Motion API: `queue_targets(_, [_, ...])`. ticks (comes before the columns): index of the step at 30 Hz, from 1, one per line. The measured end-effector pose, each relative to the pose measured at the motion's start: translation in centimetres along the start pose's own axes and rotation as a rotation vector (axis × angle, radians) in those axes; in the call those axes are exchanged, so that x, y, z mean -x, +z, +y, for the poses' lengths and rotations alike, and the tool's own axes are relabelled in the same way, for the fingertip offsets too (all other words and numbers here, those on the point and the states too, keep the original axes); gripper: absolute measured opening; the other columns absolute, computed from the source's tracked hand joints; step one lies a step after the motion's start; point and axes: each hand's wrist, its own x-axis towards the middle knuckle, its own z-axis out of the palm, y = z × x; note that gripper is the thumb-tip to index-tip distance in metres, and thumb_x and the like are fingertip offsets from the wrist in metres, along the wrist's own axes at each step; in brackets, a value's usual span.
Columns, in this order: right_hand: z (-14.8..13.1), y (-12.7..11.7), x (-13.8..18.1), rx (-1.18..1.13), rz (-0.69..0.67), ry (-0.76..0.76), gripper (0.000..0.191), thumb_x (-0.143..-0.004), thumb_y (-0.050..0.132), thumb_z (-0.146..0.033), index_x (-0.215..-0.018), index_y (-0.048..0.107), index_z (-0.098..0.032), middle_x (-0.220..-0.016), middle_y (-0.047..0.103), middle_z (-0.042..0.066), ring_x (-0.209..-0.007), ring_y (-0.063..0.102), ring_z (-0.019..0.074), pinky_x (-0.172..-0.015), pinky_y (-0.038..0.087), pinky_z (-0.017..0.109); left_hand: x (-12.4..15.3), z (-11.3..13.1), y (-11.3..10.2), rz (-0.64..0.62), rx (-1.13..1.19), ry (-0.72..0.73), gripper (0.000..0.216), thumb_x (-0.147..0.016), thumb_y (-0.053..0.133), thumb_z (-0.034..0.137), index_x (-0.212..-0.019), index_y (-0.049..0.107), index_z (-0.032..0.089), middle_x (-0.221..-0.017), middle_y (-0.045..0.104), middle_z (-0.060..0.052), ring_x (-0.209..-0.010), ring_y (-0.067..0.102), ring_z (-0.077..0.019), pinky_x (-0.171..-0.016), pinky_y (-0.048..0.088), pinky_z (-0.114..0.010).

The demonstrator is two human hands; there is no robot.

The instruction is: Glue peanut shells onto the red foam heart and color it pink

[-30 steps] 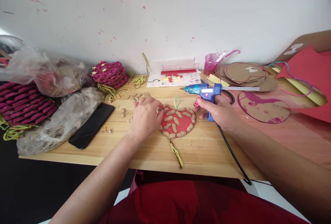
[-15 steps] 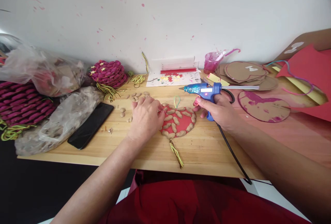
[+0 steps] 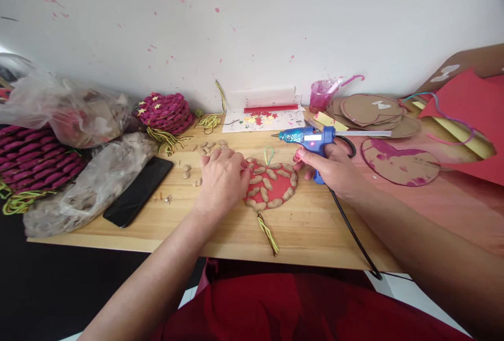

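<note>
Head-worn camera looks forward and down, close over the table [image 3: 220,236].

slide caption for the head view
Left hand rests on a peanut-covered red disc while right hand holds a glue gun.

phone [image 3: 137,190] left of disc [image 3: 271,185], on table [image 3: 315,236]

1. Glue gun [image 3: 311,138] up: blue grip, glittery teal barrel.
2. Disc [image 3: 275,189]: red, rows of tan peanut shells.
3. Tassel [image 3: 269,233]: yellow and green.
4. Woven stack [image 3: 165,110]: magenta, yellow stars.
5. Phone [image 3: 137,189]: black.
</note>
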Motion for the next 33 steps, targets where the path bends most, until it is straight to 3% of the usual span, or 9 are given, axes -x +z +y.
queue_targets(8, [-0.4,0.2,0.2,-0.064,0.011,-0.015,0.028,-0.078,0.079,-0.042,-0.083,0.064,-0.019,-0.078,0.070,0.005,-0.067,0.067,0.0157,-0.045,0.048,0.022,0.1,-0.8,-0.5,0.041,0.053,0.013,0.015,-0.091,0.063,0.033,-0.085,0.071,0.023,-0.101,0.074,-0.009,-0.104,0.063,-0.0323,-0.086,0.039,-0.046])
queue_targets(13, [-0.7,0.2,0.3,-0.058,-0.002,-0.014,0.024,-0.078,0.078,-0.041,-0.079,0.064,-0.020,-0.075,0.069,0.006,-0.065,0.065,0.0158,-0.043,0.047,0.022,0.2,-2.1,-1.0,0.076,0.088,-0.013,0.014,-0.090,0.062,0.029,-0.081,0.070,0.022,-0.099,0.075,-0.008,-0.102,0.065,-0.0319,-0.086,0.040,-0.046])
queue_targets(19, [-0.5,0.1,0.2,-0.060,-0.006,-0.010,0.029,-0.077,0.079,-0.043,-0.083,0.065,-0.019,-0.076,0.070,0.006,-0.065,0.066,0.0160,-0.044,0.047,0.022,0.4,-2.3,-1.1,0.059,0.165,-0.034,0.014,-0.087,0.060,0.020,-0.090,0.073,0.023,-0.102,0.075,-0.007,-0.100,0.066,-0.0295,-0.086,0.043,-0.045])
queue_targets(25, [0.0,0.0,0.0,-0.062,0.005,-0.020,0.036,-0.075,0.081,-0.049,-0.085,0.065,-0.018,-0.076,0.071,0.005,-0.065,0.066,0.0157,-0.045,0.047,0.022,1.0,-3.4,-1.5,0.090,0.154,-0.059,0.013,-0.090,0.062,0.028,-0.083,0.071,0.022,-0.097,0.075,-0.007,-0.099,0.066,-0.0292,-0.087,0.042,-0.045])
queue_targets(33, [0.2,0.0,-0.1,-0.111,-0.001,-0.014,0.037,-0.072,0.084,-0.049,-0.084,0.066,-0.019,-0.079,0.070,0.005,-0.071,0.069,0.0179,-0.045,0.047,0.022,3.1,-5.6,-2.4,0.125,0.180,-0.071,0.029,-0.093,0.059,0.039,-0.071,0.066,0.023,-0.089,0.076,-0.005,-0.092,0.066,-0.0256,-0.088,0.045,-0.042])
